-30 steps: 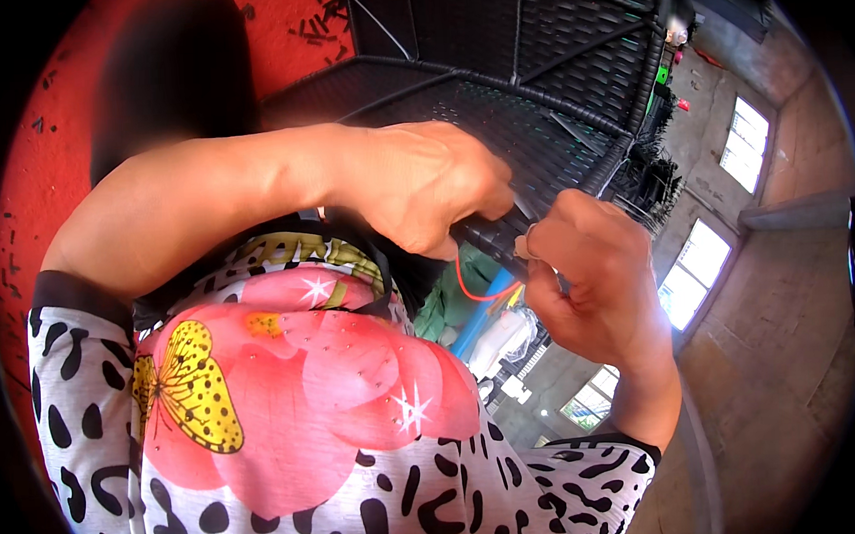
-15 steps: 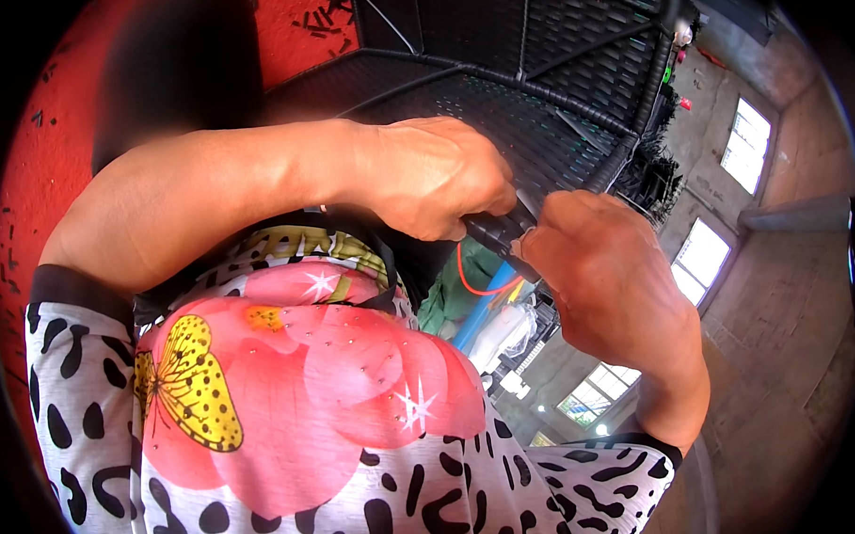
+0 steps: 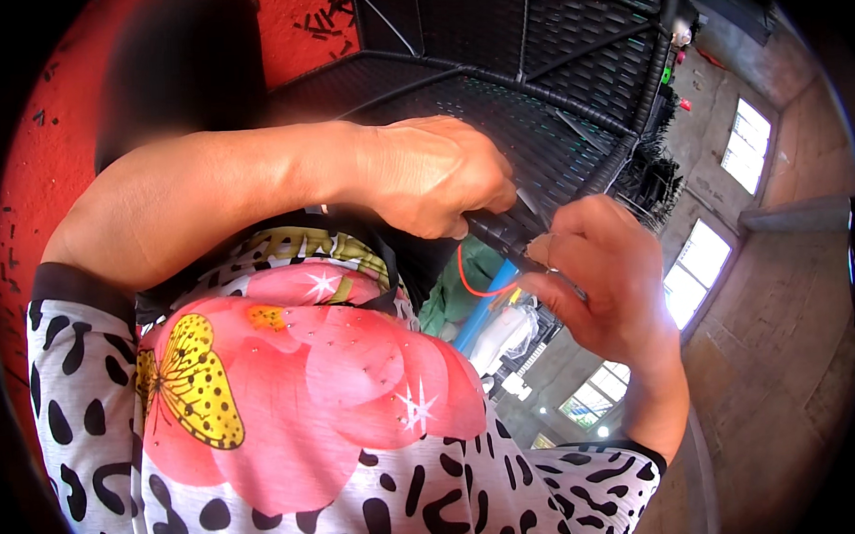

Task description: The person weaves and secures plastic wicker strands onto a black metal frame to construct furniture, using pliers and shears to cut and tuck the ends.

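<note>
A black rail [image 3: 502, 231] is found a little out from mid-view toward 2 o'clock, bridged between the two hands. By the left hand [image 3: 443, 177], at 10 o'clock from the right, the rail is gripped, its fingers curled round with their tips mostly hidden. The right hand [image 3: 605, 275] is placed at the rail's near end; its thumb [image 3: 556, 298] is parted narrowly from a bent forefinger, and whether anything is pinched there cannot be told.

Close handwork on the rail's surface is judged to be the step in hand. For sound work, the rail should be steadied by the left grip, close to the spot being worked, so that no twist is let in. Pressure from the right fingertips should be applied evenly and along the rail (a sideways pull would likely loosen the hold).

A pale sliver [image 3: 528, 204] is noted just beyond the rail, between the hands; its kind cannot be determined. An orange cord [image 3: 475, 291] is seen at 4 o'clock from mid-view, near the thumb; snagging is considered possible, and clearance should be checked. A woven panel [image 3: 589, 40] is noted at 1 o'clock.
</note>
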{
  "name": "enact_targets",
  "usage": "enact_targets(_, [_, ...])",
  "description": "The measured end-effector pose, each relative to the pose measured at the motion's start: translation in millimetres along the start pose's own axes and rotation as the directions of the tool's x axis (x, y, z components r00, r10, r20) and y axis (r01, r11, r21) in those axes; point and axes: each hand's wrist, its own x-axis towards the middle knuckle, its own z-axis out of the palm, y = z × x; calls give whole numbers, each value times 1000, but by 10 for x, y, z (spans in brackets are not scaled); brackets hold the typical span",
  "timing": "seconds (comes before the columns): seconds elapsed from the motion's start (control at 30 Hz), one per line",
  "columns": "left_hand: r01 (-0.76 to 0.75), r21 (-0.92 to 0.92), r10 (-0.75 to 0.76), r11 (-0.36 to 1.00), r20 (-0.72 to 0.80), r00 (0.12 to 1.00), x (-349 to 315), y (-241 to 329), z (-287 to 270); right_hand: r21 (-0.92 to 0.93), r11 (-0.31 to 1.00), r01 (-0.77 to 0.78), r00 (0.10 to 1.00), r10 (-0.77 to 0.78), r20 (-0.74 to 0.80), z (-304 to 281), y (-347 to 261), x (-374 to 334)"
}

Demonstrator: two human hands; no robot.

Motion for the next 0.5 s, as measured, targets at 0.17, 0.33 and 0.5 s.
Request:
enact_targets(0.17, [-12,-19,12,1000,5,1000,-1,2,-15,-78,997,21,965,-40,-257,297,20,-173])
enact_targets(0.33, [-46,-22,46,999,-30,999,-21,-15,-20,-114,974,194,831,-225,-509,555,183,-182])
enact_targets(0.5, [-76,-37,74,996,-49,996,-55,-30,-12,-98,983,158,798,-185,-574,625,222,-179])
